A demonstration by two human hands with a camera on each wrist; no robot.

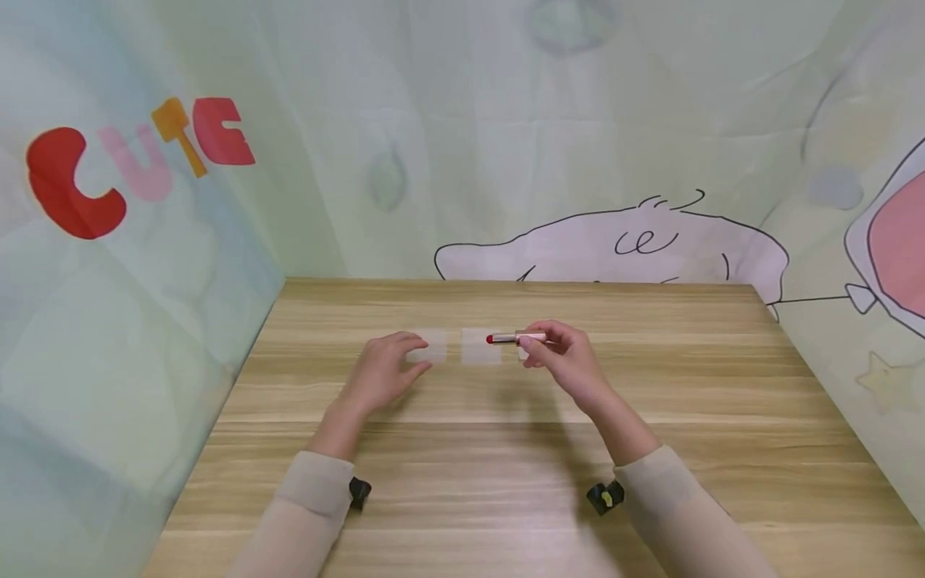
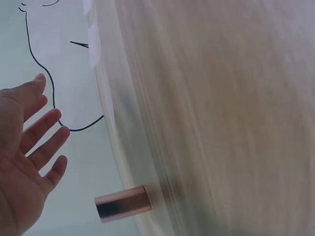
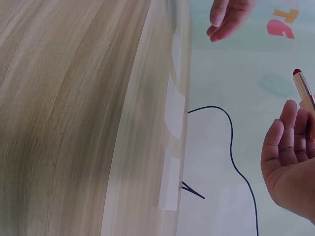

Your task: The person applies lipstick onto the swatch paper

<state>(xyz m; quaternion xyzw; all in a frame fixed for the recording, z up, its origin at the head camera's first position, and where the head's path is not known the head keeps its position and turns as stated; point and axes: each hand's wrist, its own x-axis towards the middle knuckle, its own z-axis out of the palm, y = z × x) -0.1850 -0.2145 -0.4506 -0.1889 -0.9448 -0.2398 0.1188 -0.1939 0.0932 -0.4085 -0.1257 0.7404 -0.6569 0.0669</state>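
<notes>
My right hand (image 1: 567,361) pinches an uncapped lipstick (image 1: 504,339) by its base, with the red tip pointing left over the middle white square (image 1: 481,353). In the right wrist view the same lipstick (image 3: 304,87) rises above the curled fingers (image 3: 288,132). On the left, my left hand (image 1: 383,369) holds nothing, its fingers parted and thumb apart beside the left white square (image 1: 435,343). A shiny rose-gold tube (image 2: 123,204), like a lipstick cap, stands on the table in the left wrist view; the left hand hides it from the head view.
Three white squares lie in a row on the wood-grain table (image 1: 462,474), the right one (image 3: 170,184) partly covered by my right hand in the head view. A printed cloth backdrop (image 1: 347,120) borders the table's back and sides.
</notes>
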